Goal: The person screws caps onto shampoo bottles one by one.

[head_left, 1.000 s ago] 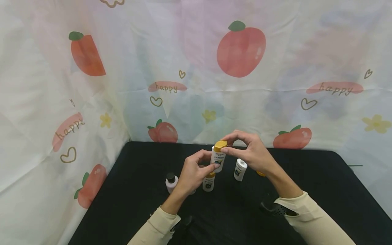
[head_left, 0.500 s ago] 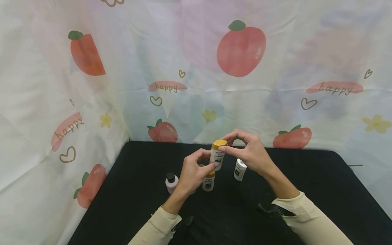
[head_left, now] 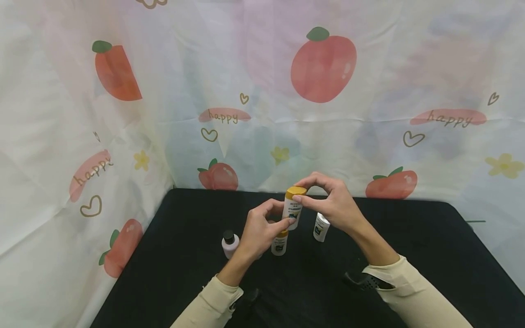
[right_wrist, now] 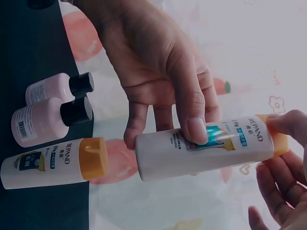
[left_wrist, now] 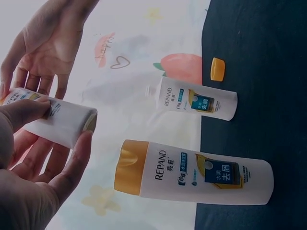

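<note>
In the head view my left hand [head_left: 260, 228] grips the body of a white shampoo bottle [right_wrist: 158, 155], thumb across its label. My right hand [head_left: 338, 202] pinches the bottle's golden cap [head_left: 296, 191] between thumb and fingers. The bottle is raised above the table and leans slightly; its cap sits at the top of the body. Below it stands a similar shampoo bottle [left_wrist: 192, 172] with a golden cap. Farther right is another white bottle [left_wrist: 180, 99] with its spout bare. A loose golden cap [left_wrist: 217, 69] lies near that one, hidden behind my right hand in the head view.
Two pink bottles with black caps stand left of my left hand; the nearer pink bottle [right_wrist: 41, 124] overlaps the other pink bottle [right_wrist: 48, 87] in the right wrist view. A black cloth covers the table [head_left: 193, 218]. Behind it hangs a printed curtain [head_left: 262, 82].
My right hand has shifted slightly up and left, still pinching the cap, and now covers the loose cap seen earlier. The held bottle stays nearly in place; my left hand barely moves.
</note>
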`<state>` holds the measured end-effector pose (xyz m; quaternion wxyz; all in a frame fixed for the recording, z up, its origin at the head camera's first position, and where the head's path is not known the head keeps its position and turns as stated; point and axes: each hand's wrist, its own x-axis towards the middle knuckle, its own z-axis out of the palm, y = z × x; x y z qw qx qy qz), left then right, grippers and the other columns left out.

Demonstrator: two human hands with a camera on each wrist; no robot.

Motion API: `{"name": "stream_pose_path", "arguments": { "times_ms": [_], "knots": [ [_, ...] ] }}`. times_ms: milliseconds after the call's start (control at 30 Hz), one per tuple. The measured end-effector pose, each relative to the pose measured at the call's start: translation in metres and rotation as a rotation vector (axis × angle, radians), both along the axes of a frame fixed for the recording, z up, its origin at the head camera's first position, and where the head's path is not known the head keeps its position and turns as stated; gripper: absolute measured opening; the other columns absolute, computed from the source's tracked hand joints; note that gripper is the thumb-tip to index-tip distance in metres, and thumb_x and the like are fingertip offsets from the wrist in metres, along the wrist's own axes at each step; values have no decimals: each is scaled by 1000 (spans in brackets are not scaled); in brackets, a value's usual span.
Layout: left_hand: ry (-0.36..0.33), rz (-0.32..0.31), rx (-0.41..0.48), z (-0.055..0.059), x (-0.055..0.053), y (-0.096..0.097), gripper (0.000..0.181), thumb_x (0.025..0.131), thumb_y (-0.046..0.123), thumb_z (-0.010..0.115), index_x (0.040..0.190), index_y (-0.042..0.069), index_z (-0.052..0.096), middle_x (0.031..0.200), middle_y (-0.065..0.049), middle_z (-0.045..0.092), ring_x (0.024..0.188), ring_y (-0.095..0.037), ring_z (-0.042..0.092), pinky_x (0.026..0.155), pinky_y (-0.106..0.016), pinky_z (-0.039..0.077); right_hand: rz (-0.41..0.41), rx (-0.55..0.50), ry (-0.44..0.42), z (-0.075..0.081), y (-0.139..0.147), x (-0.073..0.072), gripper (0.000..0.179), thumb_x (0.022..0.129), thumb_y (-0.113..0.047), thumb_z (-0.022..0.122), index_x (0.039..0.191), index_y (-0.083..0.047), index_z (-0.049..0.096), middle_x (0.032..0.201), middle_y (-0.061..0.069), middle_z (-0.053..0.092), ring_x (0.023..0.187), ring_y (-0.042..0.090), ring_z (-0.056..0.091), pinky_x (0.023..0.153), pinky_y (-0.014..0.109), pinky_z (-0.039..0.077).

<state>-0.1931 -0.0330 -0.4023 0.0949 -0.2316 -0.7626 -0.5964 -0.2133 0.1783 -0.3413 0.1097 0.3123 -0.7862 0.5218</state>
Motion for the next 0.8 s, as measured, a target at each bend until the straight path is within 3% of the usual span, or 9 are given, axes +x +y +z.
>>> {"name": "stream_pose_path", "arguments": {
  "times_ms": [233,567,800],
  "knots": [
    [55,47,-17,2,3,3,26,87,13,82,111,12,71,105,-5,74,97,-17,72,72,-25,60,-14,-4,-2,0,0,0,23,89,-8,79,110,-17,73,105,-2,68,102,17,60,98,34,44],
    [1,-53,-7,3,2,-3,33,89,13,80,119,11,68,110,-4,71,102,-15,69,77,-29,61,9,-3,-33,3,4,1,23,92,-11,77,113,-20,74,108,-1,69,106,19,61,96,30,48],
    [4,-62,0,3,1,-5,33,89,14,81,120,10,69,109,-4,71,100,-15,69,79,-28,61,15,15,-44,5,2,1,23,94,-13,75,115,-21,73,111,-3,68,109,18,61,98,33,47]
  ]
}}
